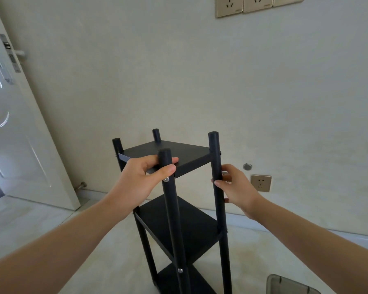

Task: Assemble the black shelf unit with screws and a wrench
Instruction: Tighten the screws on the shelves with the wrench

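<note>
We have the black shelf unit [179,209] standing upright on the floor [40,230], near the wall [200,81], with three shelves in view and four round posts rising past the top shelf [172,152]. Our left hand [139,181] holds the near post [170,209] just under its cap, thumb curled across the front and the fingers [170,160] lying over the edge of the top shelf. Our right hand [236,187], at three o'clock from it, has its fingers wrapped round the right post [218,198], with what may be a small metal piece at its thumb; we cannot tell what. We judge the frame stiff and fairly light, tall and narrow, so apt to tip or rack if pushed high up. The painted tubes look smooth and could slip, so we would take hold close to the screwed joints, where a silver screw [166,179] shows, and steady it at two posts.
</note>
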